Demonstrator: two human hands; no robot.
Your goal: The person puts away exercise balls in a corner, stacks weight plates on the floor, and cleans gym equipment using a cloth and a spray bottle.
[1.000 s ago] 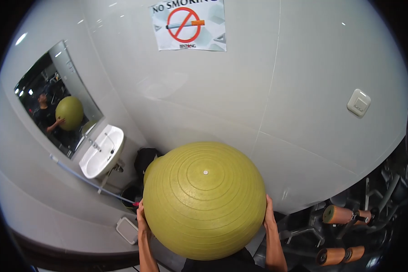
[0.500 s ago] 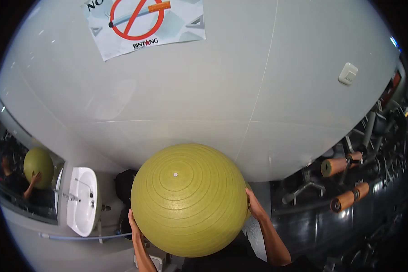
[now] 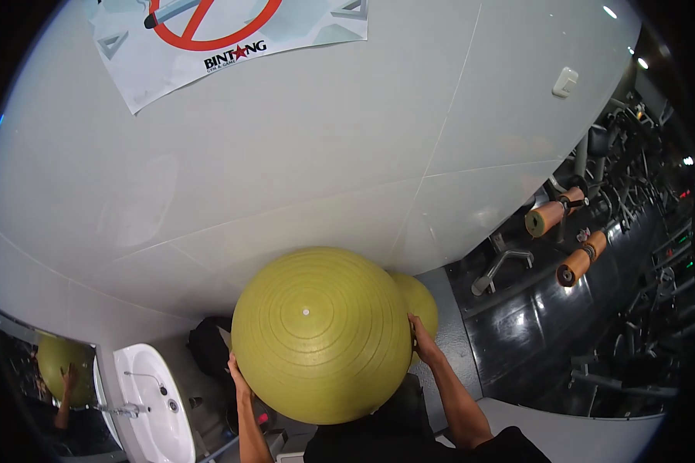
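Observation:
A large yellow-green exercise ball [image 3: 320, 339] with ringed ridges and a small white plug on top is held in front of my body. My left hand [image 3: 240, 378] presses on its left side, and my right hand [image 3: 422, 339] presses on its right side. The fingers of both hands are partly hidden by the ball's curve. A second yellow-green ball [image 3: 421, 305] shows behind it on the right, near the wall, mostly covered by the held ball and my right hand.
A white wall [image 3: 286, 170] with a no-smoking poster [image 3: 232, 58] stands ahead. At left are a white sink [image 3: 158, 409] and a mirror [image 3: 54, 393]. A dark bag-like object [image 3: 208, 347] lies behind the ball. Gym equipment with orange rollers [image 3: 548, 218] stands at right.
My view has tilted and shifted, bringing me closer to the wall. Both hands still hold the ball, and more of the second ball now shows on the right.

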